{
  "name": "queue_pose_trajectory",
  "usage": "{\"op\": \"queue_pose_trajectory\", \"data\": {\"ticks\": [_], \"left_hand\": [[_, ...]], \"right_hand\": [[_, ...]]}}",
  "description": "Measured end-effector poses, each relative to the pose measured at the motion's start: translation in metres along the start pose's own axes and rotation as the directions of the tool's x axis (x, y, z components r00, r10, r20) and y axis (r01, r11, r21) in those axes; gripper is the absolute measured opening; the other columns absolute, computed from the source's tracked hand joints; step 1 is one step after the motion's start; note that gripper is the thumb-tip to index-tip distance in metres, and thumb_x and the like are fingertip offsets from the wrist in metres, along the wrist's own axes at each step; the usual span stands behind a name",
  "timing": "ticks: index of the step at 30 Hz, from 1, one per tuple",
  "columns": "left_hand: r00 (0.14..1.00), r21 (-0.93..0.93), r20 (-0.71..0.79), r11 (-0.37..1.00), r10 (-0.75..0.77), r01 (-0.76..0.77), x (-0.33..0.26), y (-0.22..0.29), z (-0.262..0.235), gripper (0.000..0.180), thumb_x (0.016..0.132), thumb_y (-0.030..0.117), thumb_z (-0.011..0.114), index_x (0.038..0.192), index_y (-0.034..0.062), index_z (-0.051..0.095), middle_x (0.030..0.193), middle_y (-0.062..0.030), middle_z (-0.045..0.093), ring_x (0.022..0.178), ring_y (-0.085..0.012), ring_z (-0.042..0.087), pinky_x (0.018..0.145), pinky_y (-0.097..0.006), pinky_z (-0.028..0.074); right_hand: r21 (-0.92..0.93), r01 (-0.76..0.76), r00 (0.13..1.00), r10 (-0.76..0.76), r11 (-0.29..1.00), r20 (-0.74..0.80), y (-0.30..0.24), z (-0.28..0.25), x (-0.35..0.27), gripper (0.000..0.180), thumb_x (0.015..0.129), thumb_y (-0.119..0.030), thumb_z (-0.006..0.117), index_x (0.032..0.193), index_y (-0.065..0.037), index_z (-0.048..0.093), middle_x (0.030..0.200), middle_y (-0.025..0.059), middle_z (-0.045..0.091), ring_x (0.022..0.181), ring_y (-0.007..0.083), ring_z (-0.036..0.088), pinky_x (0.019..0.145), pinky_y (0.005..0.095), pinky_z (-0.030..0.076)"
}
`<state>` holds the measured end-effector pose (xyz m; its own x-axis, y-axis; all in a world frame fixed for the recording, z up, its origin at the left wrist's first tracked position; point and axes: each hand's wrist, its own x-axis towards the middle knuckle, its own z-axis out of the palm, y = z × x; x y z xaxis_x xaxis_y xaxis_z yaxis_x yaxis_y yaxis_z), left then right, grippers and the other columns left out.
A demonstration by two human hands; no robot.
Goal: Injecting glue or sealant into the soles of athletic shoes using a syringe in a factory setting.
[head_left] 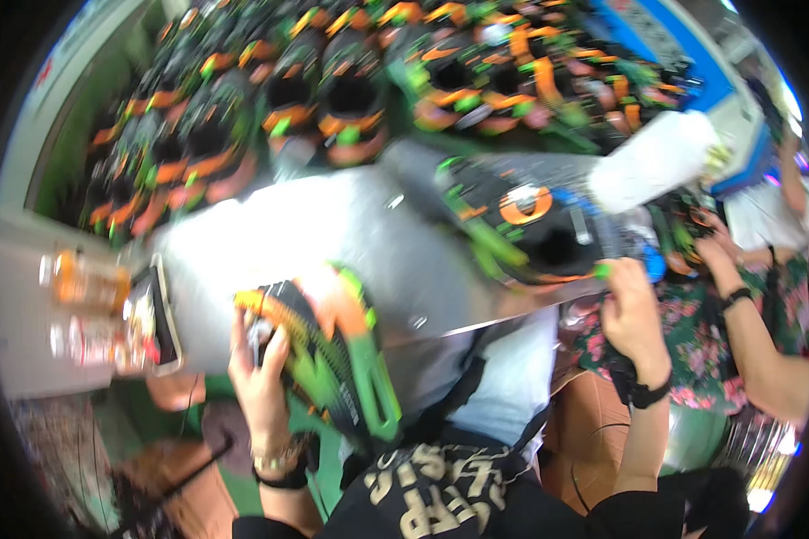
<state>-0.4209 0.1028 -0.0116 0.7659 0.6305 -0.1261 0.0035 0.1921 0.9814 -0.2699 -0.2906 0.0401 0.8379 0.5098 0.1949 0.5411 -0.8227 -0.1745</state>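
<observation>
- Shoes fill the scene: the left hand (259, 373) grips a black shoe (328, 355) with green and orange trim at about 7 o'clock, fingers (277, 346) curled over its heel end and thumb side pressed against the mesh.
- The right hand (632, 310), at 4 o'clock, closes its fingers on the edge of a second shoe (530, 229) of the same kind, which lies on its side on the grey worktop (351, 234) near centre, opening facing the camera.
- Judged step: one shoe is lifted clear at the worktop's near edge while the other is steadied; this looks like mid-handling of a pair, not a finish.
- The next move would seem to call for a firm hold on the springy upper and care that the loose shoe does not slide off the smooth sheet.
- Materials: knitted or mesh uppers, soft and pliant; glossy orange and green rubbery overlays; round dark collar openings.
- The worktop looks like dull sheet metal with a bright cut edge.
- At 12 o'clock a heap of shoes (351, 99) lies packed in rows, blurred.
- At 9 o'clock stand bottles (85, 283) with orange liquid beside a phone (164, 314).
- At 3 o'clock another person's hand (719, 260) reaches in, apart from both shoes; a white roll (656, 162) lies at 2 o'clock.
</observation>
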Motion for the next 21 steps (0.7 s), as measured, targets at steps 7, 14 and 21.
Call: {"op": "queue_pose_trajectory", "data": {"ticks": [7, 14, 21], "left_hand": [[0.739, 0.419, 0.439, 0.611, 0.510, -0.671, -0.014, 0.078, 0.048, 0.086, 0.056, 0.016, 0.085, 0.132, -0.0024, 0.048, 0.107, -0.0128, 0.052, 0.097, -0.0238, 0.056, 0.087, -0.036, 0.046], [0.075, 0.045, 0.940, 0.097, 0.333, -0.994, 0.008, 0.138, 0.105, 0.066, 0.054, 0.019, 0.081, 0.118, 0.0234, 0.065, 0.115, 0.0010, 0.061, 0.089, -0.0201, 0.060, 0.075, -0.030, 0.052], [0.023, 0.035, 0.987, -0.071, 0.161, -0.997, 0.035, 0.081, 0.125, 0.039, 0.074, 0.020, 0.063, 0.113, 0.0232, 0.065, 0.141, -0.0050, 0.043, 0.133, -0.0294, 0.037, 0.109, -0.046, 0.033]], "right_hand": [[0.181, 0.046, 0.997, -0.057, 0.982, 0.056, 0.047, -0.014, 0.020, 0.042, 0.067, 0.009, 0.047, 0.104, -0.004, 0.064, 0.103, 0.0130, 0.063, 0.102, 0.0314, 0.054, 0.094, 0.0392, 0.043], [0.272, 0.157, 0.985, -0.169, 0.949, 0.019, 0.062, -0.005, 0.041, 0.042, 0.075, 0.005, 0.052, 0.115, -0.006, 0.059, 0.114, 0.0136, 0.058, 0.112, 0.0317, 0.053, 0.098, 0.0408, 0.041], [0.364, 0.163, 0.973, -0.088, 0.917, -0.214, -0.001, -0.044, 0.052, 0.009, 0.078, -0.007, 0.068, 0.085, -0.003, 0.068, 0.088, 0.0087, 0.067, 0.087, 0.0265, 0.063, 0.077, 0.0359, 0.049]]}}
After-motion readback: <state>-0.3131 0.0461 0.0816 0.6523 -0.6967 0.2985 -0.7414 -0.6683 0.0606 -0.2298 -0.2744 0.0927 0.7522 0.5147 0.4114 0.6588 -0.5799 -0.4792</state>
